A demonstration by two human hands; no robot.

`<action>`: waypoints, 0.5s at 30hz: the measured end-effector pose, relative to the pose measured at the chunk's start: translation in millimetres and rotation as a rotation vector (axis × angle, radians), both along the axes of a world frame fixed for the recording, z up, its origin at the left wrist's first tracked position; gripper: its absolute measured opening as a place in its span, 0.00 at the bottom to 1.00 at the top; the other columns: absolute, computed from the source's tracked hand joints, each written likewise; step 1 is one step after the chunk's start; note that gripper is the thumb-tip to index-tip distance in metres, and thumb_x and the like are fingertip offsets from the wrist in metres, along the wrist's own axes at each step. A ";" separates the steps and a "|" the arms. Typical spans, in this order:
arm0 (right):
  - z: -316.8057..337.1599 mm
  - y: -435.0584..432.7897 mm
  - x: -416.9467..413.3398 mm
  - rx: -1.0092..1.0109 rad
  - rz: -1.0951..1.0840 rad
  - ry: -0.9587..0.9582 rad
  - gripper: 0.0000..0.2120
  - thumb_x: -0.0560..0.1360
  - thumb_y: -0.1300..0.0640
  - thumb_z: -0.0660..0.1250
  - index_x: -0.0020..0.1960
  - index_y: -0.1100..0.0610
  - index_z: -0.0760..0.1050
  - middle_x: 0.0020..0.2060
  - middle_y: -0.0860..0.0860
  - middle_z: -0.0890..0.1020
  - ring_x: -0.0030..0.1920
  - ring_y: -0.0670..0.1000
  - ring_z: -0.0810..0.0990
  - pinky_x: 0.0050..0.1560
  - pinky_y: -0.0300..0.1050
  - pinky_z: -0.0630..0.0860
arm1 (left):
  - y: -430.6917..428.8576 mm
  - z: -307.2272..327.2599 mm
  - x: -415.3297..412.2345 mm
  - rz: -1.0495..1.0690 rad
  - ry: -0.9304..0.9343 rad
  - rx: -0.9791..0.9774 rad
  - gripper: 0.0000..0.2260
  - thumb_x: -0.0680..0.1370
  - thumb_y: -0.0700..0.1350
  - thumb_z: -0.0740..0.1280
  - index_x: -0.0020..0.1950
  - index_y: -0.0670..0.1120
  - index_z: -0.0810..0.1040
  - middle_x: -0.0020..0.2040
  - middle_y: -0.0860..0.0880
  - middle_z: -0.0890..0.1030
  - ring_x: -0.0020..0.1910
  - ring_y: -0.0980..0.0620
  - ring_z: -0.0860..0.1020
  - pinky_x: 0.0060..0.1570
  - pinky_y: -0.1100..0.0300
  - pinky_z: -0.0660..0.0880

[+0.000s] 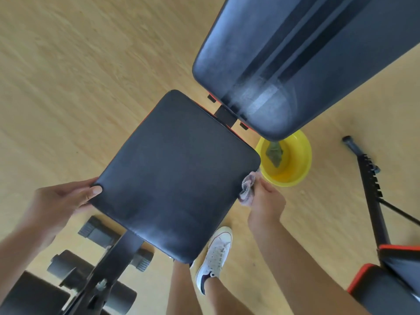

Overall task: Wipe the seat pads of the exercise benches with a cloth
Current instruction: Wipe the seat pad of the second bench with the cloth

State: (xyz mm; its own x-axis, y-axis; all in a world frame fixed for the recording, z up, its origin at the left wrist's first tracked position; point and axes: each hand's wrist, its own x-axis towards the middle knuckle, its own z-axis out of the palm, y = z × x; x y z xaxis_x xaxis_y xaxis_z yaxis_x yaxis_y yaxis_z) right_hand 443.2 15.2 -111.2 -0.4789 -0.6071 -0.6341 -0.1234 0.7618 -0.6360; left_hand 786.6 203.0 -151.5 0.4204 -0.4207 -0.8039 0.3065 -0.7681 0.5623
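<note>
A black seat pad (175, 176) of an exercise bench fills the middle of the view, tilted like a diamond. My left hand (61, 198) grips its left corner, thumb on top. At the pad's right edge my right hand (264, 197) is closed around a crumpled greyish-pink cloth (247, 188), which is pressed against that edge. The bench's dark backrest pad (306, 60) rises at the upper right, with dusty streaks near its lower end.
A yellow basin (295, 173) with a green cloth (275, 153) in it sits on the wooden floor just right of the seat. A black notched bar (368, 178) and a second bench's red-trimmed pad (384, 289) lie at the right. Foam rollers (68, 264) and my white shoe (216, 255) are below.
</note>
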 end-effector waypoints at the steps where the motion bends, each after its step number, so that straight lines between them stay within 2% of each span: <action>1: -3.0 -9.0 0.2 -0.047 -0.035 -0.007 0.10 0.79 0.58 0.75 0.39 0.54 0.88 0.27 0.42 0.85 0.33 0.45 0.84 0.42 0.43 0.81 | -0.2 -0.9 -0.3 0.007 -0.002 -0.009 0.16 0.74 0.44 0.76 0.62 0.48 0.86 0.55 0.47 0.89 0.56 0.49 0.87 0.68 0.49 0.74; 4: -4.8 29.8 3.6 0.048 0.010 0.041 0.17 0.79 0.55 0.73 0.32 0.51 0.86 0.28 0.42 0.85 0.36 0.50 0.81 0.46 0.46 0.79 | -1.0 0.0 -3.7 0.030 -0.015 -0.029 0.16 0.75 0.43 0.76 0.63 0.45 0.85 0.55 0.43 0.88 0.58 0.46 0.85 0.66 0.51 0.73; 6: -1.0 90.2 2.1 0.218 0.095 -0.003 0.16 0.79 0.52 0.72 0.33 0.54 0.85 0.30 0.48 0.86 0.34 0.51 0.80 0.43 0.45 0.78 | -1.8 2.2 -5.3 0.052 -0.023 -0.038 0.15 0.75 0.41 0.75 0.62 0.44 0.85 0.55 0.42 0.88 0.57 0.45 0.85 0.65 0.51 0.74; 9: 25.5 157.0 1.5 0.456 0.410 -0.113 0.13 0.79 0.50 0.73 0.41 0.57 0.87 0.38 0.53 0.89 0.39 0.52 0.84 0.39 0.38 0.80 | -4.1 6.3 -5.2 0.054 -0.017 -0.032 0.10 0.75 0.41 0.76 0.55 0.49 0.88 0.50 0.47 0.90 0.53 0.51 0.87 0.65 0.50 0.74; 10: 25.9 153.3 -0.2 0.456 0.420 -0.116 0.13 0.79 0.51 0.73 0.42 0.59 0.87 0.37 0.53 0.89 0.38 0.52 0.84 0.36 0.35 0.79 | -4.7 7.7 -4.9 0.055 -0.014 -0.031 0.09 0.75 0.41 0.76 0.52 0.50 0.88 0.48 0.49 0.90 0.52 0.53 0.87 0.65 0.51 0.74; 12: 15.8 110.0 -1.6 0.335 0.256 -0.060 0.14 0.79 0.56 0.72 0.37 0.60 0.85 0.28 0.51 0.86 0.30 0.46 0.81 0.31 0.34 0.77 | -6.0 9.4 -5.6 0.056 -0.009 -0.039 0.09 0.75 0.40 0.76 0.52 0.51 0.88 0.47 0.51 0.90 0.51 0.53 0.87 0.64 0.52 0.75; 13: 9.5 79.4 -2.3 0.225 0.150 -0.027 0.14 0.79 0.58 0.73 0.35 0.58 0.84 0.27 0.48 0.84 0.28 0.44 0.80 0.33 0.35 0.77 | -6.5 9.8 -6.5 0.056 -0.008 -0.042 0.09 0.75 0.40 0.76 0.53 0.51 0.87 0.46 0.52 0.90 0.50 0.54 0.87 0.63 0.54 0.75; 15: 0.4 30.6 0.2 0.057 -0.010 0.007 0.12 0.78 0.56 0.75 0.36 0.54 0.85 0.30 0.46 0.86 0.31 0.44 0.82 0.41 0.39 0.78 | -7.4 11.2 -7.5 0.058 -0.015 -0.043 0.09 0.75 0.39 0.75 0.52 0.51 0.87 0.44 0.54 0.90 0.48 0.56 0.88 0.61 0.57 0.75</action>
